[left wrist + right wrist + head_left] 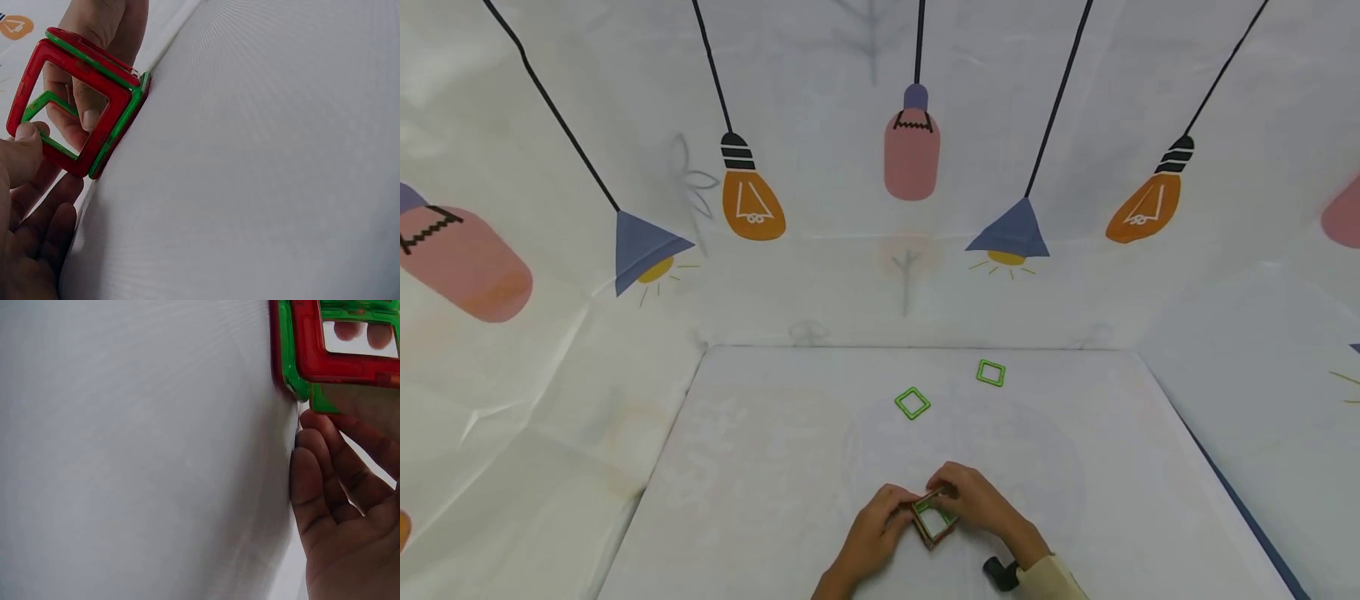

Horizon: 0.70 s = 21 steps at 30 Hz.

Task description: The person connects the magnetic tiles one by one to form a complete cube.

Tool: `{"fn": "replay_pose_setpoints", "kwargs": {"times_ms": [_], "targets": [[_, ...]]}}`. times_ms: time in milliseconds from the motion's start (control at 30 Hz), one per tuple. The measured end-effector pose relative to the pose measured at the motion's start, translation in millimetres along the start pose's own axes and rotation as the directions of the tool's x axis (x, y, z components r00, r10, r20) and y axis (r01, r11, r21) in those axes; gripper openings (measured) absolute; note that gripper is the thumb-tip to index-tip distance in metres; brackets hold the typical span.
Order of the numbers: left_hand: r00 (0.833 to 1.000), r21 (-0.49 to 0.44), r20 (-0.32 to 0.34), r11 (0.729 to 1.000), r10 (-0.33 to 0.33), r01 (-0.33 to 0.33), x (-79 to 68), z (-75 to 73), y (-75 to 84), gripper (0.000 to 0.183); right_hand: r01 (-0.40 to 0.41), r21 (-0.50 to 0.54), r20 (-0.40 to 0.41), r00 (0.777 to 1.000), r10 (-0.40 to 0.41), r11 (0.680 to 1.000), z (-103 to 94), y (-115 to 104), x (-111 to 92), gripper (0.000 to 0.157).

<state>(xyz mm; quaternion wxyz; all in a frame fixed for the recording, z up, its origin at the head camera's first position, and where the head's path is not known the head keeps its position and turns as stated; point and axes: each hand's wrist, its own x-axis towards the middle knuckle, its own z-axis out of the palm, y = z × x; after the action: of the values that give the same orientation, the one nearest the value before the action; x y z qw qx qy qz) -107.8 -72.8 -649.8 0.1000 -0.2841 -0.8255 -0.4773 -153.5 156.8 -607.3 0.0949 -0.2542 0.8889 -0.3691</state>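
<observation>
A box of red and green magnetic tiles (pixel 929 543), each an open square frame, stands on the table between both hands. The left hand (pixel 876 533) pinches its left side; in the left wrist view the thumb lies over the lower corner of a red tile (pixel 117 115). On the far right side, the right hand (pixel 979 502) grips the box from behind, its fingers partly seen through the tile's opening. Below a green tile edge (pixel 322 400) in the right wrist view, its other fingers are bent near the table. The right thumb is largely hidden there.
Two loose green square tiles lie farther back on the white table: one tile (pixel 912 403) near the middle, another tile (pixel 991 372) to its right. A black object (pixel 1000 574) sits by the right sleeve. A white sheet (pixel 820 275) printed with lamps rises behind the table.
</observation>
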Motion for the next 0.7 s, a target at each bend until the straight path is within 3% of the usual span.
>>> {"fn": "replay_pose_setpoints", "kwargs": {"times_ms": [467, 700], "targets": [[0.999, -0.031, 0.012, 0.998, -0.046, 0.046, -0.3, -0.4, 1.4, 0.018, 0.055, 0.046, -0.036, 0.998, -0.053, 0.997, 0.3, 8, -12, 0.036], [1.000, -0.028, -0.010, 1.000, -0.013, 0.013, -0.1, 2.2, 0.8, 0.019, 0.088, 0.046, -0.032, 0.996, -0.087, 0.995, -1.9, 12, -14, 0.037]]}}
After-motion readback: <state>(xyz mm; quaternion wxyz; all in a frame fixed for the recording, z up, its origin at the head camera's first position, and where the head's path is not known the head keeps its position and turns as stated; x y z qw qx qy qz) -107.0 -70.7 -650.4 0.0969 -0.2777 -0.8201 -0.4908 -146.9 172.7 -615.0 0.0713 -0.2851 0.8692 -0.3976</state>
